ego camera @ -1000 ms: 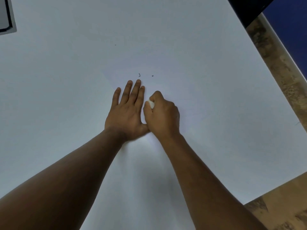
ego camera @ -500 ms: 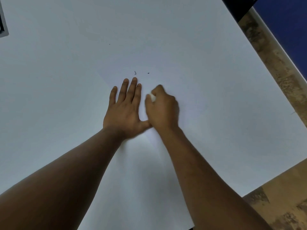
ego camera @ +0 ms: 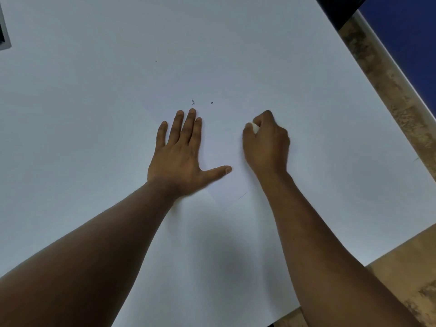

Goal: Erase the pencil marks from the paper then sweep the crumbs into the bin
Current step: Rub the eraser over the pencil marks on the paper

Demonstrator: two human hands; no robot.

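Paper (ego camera: 224, 161) pinned by flat, spread left hand (ego camera: 179, 152); right hand (ego camera: 266, 142), apart, pinches eraser (ego camera: 254, 127). Hard strokes could crease the sheet or scatter crumbs (ego camera: 193, 102).

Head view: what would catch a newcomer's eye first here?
Two bare forearms reach over a white table. The left hand lies flat on a sheet of paper at the centre, while the right hand grips a white eraser beside it. Dark crumbs sit just beyond the left fingertips.
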